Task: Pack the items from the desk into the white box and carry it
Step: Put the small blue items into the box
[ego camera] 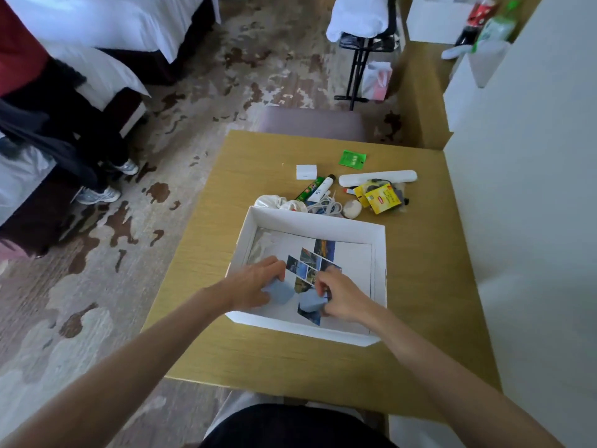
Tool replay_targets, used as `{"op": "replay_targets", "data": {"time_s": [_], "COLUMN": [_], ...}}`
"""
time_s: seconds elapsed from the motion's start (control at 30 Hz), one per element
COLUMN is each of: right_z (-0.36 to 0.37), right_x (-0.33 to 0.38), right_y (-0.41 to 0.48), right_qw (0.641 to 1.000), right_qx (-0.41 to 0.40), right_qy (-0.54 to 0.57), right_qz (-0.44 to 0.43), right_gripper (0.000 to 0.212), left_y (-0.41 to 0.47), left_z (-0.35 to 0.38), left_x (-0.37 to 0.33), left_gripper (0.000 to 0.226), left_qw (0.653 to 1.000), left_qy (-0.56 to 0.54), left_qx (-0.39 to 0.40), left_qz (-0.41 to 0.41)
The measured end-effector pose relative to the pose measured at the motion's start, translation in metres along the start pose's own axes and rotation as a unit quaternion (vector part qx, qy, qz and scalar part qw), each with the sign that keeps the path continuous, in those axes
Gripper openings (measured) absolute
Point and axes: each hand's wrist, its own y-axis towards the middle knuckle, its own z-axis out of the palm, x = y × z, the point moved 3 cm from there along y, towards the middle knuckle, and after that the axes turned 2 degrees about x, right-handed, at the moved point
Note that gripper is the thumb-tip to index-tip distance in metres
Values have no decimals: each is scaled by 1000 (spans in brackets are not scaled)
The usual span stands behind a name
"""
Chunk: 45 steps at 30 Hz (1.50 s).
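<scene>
A shallow white box point(318, 225) lies open on the wooden desk point(258, 163), with a photo-printed sheet point(310, 263) on its floor. Both hands are inside the box near its front wall. My left hand point(255, 282) grips a pale blue block point(280, 291). My right hand point(339, 295) grips a second pale blue block point(310, 302). Beyond the box lie a small white box point(306, 172), a green tube point(310, 189), a white tube point(323, 188), a long white case point(378, 178), yellow tea packets point(382, 198), a green sachet point(352, 159), a white cable point(326, 206) and a white pouch point(269, 202).
A white wall panel point(533, 221) borders the desk on the right. A padded stool point(311, 122) stands past the desk's far edge. Beds point(106, 30) and a person's legs and shoes point(100, 194) are on the patterned carpet at the left.
</scene>
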Motion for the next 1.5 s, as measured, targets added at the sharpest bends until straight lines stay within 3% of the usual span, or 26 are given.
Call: {"op": "replay_targets", "data": {"time_s": [0.1,0.2,0.37,0.47,0.73,0.83,1.03,1.2,1.4,1.5], "right_z": [6,16,20,21,26,30,43,48,42,20], "right_x": [-4,-8,-5,1,12,15,23,37,40,35], "right_y": [5,9,14,13,16,18,25,35,35,30], "right_qw": [999,999,999,999,995,994,990,989,987,995], "right_qx": [-21,-27,-4,12,33,32,75,94,129,81], "right_qy": [-30,-46,-33,25,77,89,112,99,84,60], "right_qz": [7,12,33,45,53,46,46,52,36,19], "right_gripper": [38,25,38,45,41,37,31,32,33,28], "left_y": [7,12,12,9,14,10,-8,-16,-16,-9], "left_z": [4,12,15,14,13,14,0,-12,-16,-22], "left_x": [1,1,12,18,23,20,20,14,15,11], "left_gripper": [41,44,51,49,43,36,17,15,24,25], "left_qw": [991,960,929,928,959,951,919,911,942,972], "left_qy": [135,278,358,349,234,249,365,385,316,227], "left_qx": [6,8,40,56,150,173,127,135,105,63], "left_qz": [9,42,89,116,55,60,79,56,33,-11]}}
